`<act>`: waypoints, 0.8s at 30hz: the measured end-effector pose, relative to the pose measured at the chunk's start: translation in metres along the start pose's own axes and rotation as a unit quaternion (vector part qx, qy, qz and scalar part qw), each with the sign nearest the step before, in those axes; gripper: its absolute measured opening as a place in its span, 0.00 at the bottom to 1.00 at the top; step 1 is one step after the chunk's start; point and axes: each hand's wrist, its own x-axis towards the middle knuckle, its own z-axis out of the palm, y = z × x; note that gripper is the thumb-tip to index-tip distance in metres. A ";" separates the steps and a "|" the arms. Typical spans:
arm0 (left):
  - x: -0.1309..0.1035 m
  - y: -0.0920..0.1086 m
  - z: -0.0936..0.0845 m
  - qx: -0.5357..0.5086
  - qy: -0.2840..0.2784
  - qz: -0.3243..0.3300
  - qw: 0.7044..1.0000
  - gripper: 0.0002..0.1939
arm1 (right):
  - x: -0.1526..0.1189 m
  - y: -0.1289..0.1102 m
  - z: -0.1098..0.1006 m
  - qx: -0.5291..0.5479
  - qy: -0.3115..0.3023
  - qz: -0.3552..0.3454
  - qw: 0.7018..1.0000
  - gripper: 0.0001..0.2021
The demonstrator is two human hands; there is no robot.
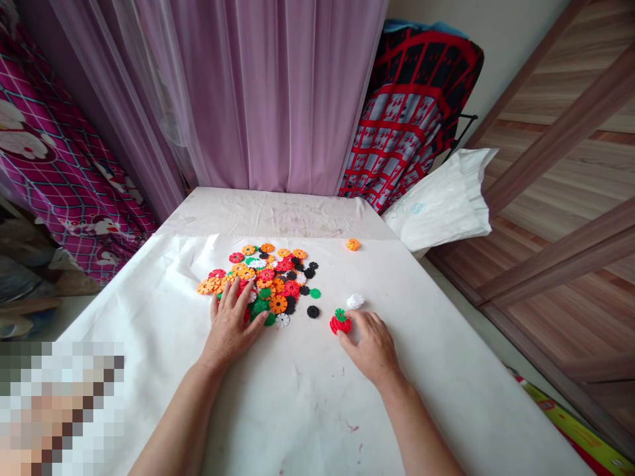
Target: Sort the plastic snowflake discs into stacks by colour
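A loose pile of notched plastic discs point(278, 304) in orange, red, green, black and white lies on the white-covered table. My left hand point(233, 320) rests on the pile's near left side with its fingers spread. To the right, my right hand point(370, 340) has thumb and fingers around a red cluster of discs point(338, 325), which has a green disc point(340, 315) at its top. Just behind that hand sits a white cluster point(355, 301). Farther back stands an orange cluster point(353, 244). A single black disc point(313, 311) lies between the pile and the red cluster.
The table point(307, 410) has a white cover. Behind it hangs a purple curtain point(288, 99), with patterned pink cloth point(64, 172) at left. A white bag point(446, 198) is beside the back right edge, near a red and black cloth point(397, 132).
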 end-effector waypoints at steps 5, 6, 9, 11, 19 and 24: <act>0.003 0.000 -0.001 -0.009 0.001 -0.015 1.000 0.34 | 0.000 -0.005 -0.001 0.004 -0.013 0.005 1.000 0.11; 0.003 0.000 -0.001 -0.009 0.002 -0.016 1.000 0.34 | 0.001 -0.006 -0.001 0.003 -0.017 0.007 1.000 0.12; 0.002 -0.001 0.000 -0.008 0.013 -0.017 1.000 0.34 | 0.000 -0.007 -0.001 0.002 -0.023 0.009 1.000 0.12; 0.002 -0.002 0.000 -0.010 0.017 -0.019 1.000 0.33 | 0.000 -0.007 -0.002 0.005 -0.023 0.007 1.000 0.12; 0.003 -0.002 0.000 -0.027 0.024 -0.023 0.999 0.33 | 0.019 -0.019 -0.007 -0.026 -0.056 0.022 0.998 0.15; 0.003 -0.002 0.000 -0.024 0.017 -0.023 0.999 0.33 | 0.026 -0.030 -0.006 -0.058 -0.104 0.047 0.992 0.12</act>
